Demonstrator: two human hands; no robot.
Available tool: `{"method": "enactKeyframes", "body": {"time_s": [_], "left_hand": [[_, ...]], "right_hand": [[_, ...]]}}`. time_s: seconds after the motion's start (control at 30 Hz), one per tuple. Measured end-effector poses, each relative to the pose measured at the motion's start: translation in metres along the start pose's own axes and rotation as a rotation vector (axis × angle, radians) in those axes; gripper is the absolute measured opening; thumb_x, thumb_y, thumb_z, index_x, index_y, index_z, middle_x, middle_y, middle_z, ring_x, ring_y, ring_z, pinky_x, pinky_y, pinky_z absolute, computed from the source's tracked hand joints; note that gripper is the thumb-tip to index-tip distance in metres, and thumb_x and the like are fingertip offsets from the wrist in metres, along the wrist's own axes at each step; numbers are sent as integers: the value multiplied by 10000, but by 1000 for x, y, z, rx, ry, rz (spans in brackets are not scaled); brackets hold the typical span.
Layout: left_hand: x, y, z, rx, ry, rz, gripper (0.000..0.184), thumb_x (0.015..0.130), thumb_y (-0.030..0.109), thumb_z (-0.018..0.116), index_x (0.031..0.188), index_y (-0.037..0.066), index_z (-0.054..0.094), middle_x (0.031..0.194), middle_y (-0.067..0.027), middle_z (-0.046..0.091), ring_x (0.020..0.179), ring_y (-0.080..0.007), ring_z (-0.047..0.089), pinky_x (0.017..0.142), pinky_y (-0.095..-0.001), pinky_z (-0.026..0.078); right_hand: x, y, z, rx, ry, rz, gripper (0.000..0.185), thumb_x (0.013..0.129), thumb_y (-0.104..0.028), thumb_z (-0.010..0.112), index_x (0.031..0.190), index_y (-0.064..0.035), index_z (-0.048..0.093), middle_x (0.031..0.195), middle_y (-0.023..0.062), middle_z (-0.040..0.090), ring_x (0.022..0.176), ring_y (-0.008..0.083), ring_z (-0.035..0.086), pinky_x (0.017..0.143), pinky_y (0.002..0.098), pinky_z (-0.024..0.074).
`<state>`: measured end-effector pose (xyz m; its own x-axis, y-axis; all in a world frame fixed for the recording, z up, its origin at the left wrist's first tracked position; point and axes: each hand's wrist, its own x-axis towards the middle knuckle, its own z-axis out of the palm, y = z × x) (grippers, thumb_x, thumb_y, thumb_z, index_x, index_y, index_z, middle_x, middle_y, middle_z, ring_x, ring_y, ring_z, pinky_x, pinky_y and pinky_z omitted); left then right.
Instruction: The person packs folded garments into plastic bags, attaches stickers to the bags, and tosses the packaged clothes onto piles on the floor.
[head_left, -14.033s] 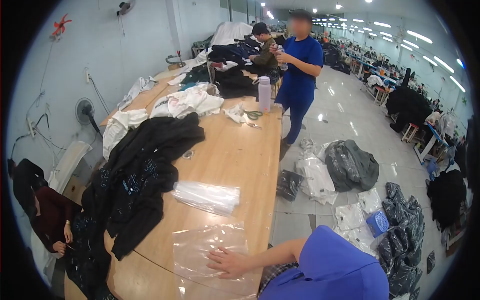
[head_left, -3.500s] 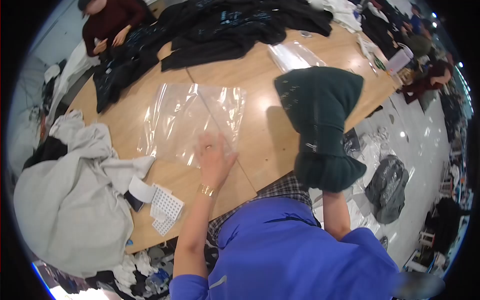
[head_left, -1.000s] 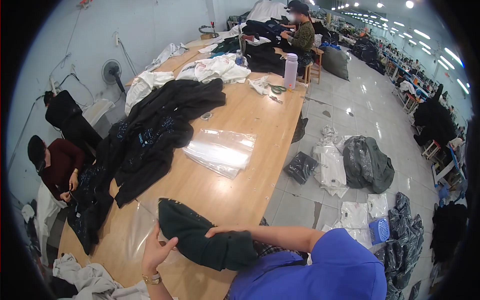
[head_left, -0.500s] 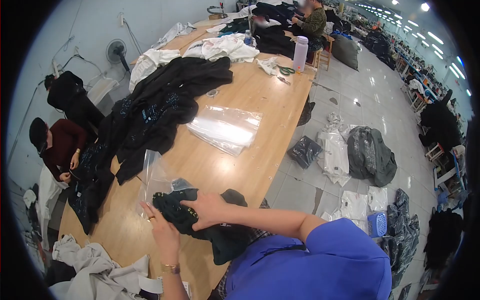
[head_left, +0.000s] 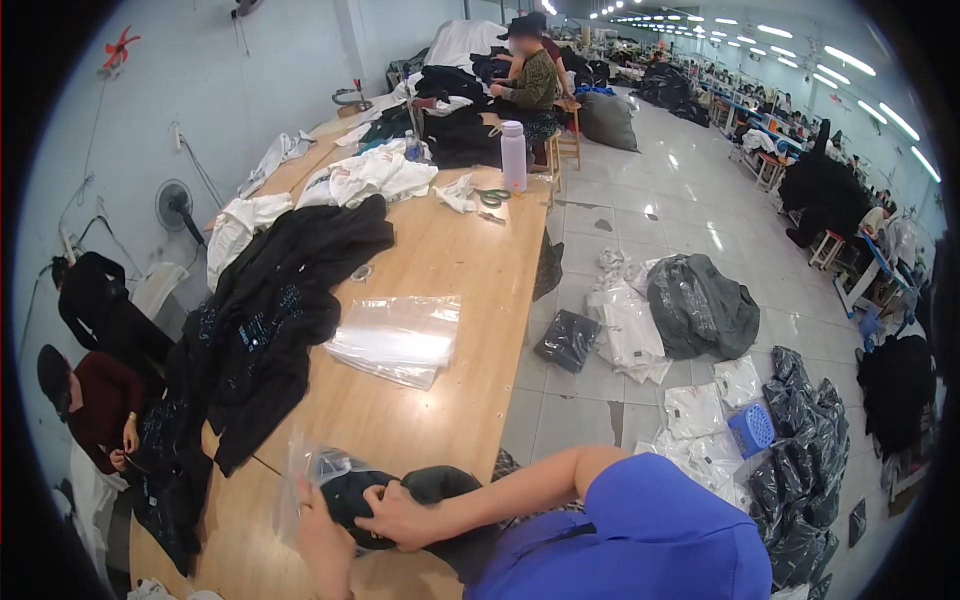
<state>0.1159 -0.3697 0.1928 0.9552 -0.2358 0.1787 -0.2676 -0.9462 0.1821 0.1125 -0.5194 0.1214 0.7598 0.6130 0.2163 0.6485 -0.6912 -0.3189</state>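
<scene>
A dark green folded garment [head_left: 440,484] lies at the near edge of the table, its far-left end inside the mouth of a clear plastic bag [head_left: 297,465]. My right hand [head_left: 402,515] presses on the garment with curled fingers, gripping the cloth. On the left, my left hand [head_left: 322,540] pinches the bag's edge beside the garment; part of its fingers is hidden by the plastic. Beyond both hands, a stack of flat clear bags [head_left: 398,338] rests on the wooden table [head_left: 470,400].
Black printed garments [head_left: 260,320] cover the table's left side, where a person in dark red [head_left: 100,405] handles cloth. A purple bottle [head_left: 513,158] and green scissors [head_left: 492,198] are farther back. Bagged garments [head_left: 690,410] and a blue basket [head_left: 751,430] occupy the floor at right.
My view has tilted up, so the table contents sit lower in the picture. The bag's mouth now surrounds the garment's end, and my right hand's fingers have curled from spread to gripping.
</scene>
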Motion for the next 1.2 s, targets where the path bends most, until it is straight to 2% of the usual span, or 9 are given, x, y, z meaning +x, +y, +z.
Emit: {"method": "enactKeyframes", "body": {"time_s": [0.13,0.23,0.3,0.47,0.7,0.8,0.97,1.07,1.2], "left_hand": [[35,31,-14,-102,-96,248,339,717,-6,590,1054,18,619,1203,-151,608,964,-329,633,776,-399,520],[23,59,1,-60,-120,433,253,768,88,550,977,104,691,932,-79,677,729,-293,653,657,-389,520],[7,59,-5,-312,84,406,304,734,59,605,1018,125,691,783,-123,632,603,-298,601,589,-384,488],[-17,-1,59,-796,1194,-618,550,810,230,734,1283,59,510,1257,-113,564,1057,-164,560,830,-362,455],[-18,-30,129,-2308,-112,-696,742,898,603,491,1397,68,366,1413,-124,416,1308,-235,391,1055,-402,363],[-52,10,139,-1816,-274,-523,761,913,655,368,1414,83,344,1415,-108,419,1301,-223,414,1053,-389,379],[-99,44,147,-2502,-337,-652,585,925,428,569,1366,68,437,1286,-99,559,1197,-185,529,978,-342,429],[-113,29,116,-1516,-638,-64,492,857,324,686,1251,54,566,1142,-86,642,1115,-168,577,925,-313,445],[-87,37,12,-1358,-519,-327,382,772,305,762,1000,19,654,806,-95,664,870,-185,638,773,-326,498]], "right_hand": [[-5,-22,-27,-206,-161,-115,498,611,-198,683,1100,-107,643,1068,293,521,957,390,537,735,480,420],[0,26,53,541,479,-267,395,715,-317,595,1071,-149,627,1074,122,604,1087,348,515,802,541,398],[15,37,-12,143,-244,74,388,752,-369,594,1091,-180,574,931,136,622,1005,303,588,784,455,472],[15,67,-21,251,6,284,949,584,-475,736,1428,-228,378,1248,254,550,1056,393,594,845,434,510],[29,65,-13,491,66,285,948,617,-505,735,1427,-169,374,1259,207,560,1103,354,587,923,396,472],[50,64,-13,456,114,357,967,643,-504,722,1443,-124,333,1131,231,626,1059,361,609,910,399,474],[97,54,6,107,56,371,998,627,-526,737,1451,-153,317,1144,310,565,975,395,625,808,480,490],[106,32,17,-10,-57,357,969,624,-501,746,1443,-178,341,1171,344,488,948,414,578,753,502,460],[111,-7,73,-380,251,212,698,766,-377,643,1397,-166,431,1121,332,492,877,423,532,737,461,433]]}}
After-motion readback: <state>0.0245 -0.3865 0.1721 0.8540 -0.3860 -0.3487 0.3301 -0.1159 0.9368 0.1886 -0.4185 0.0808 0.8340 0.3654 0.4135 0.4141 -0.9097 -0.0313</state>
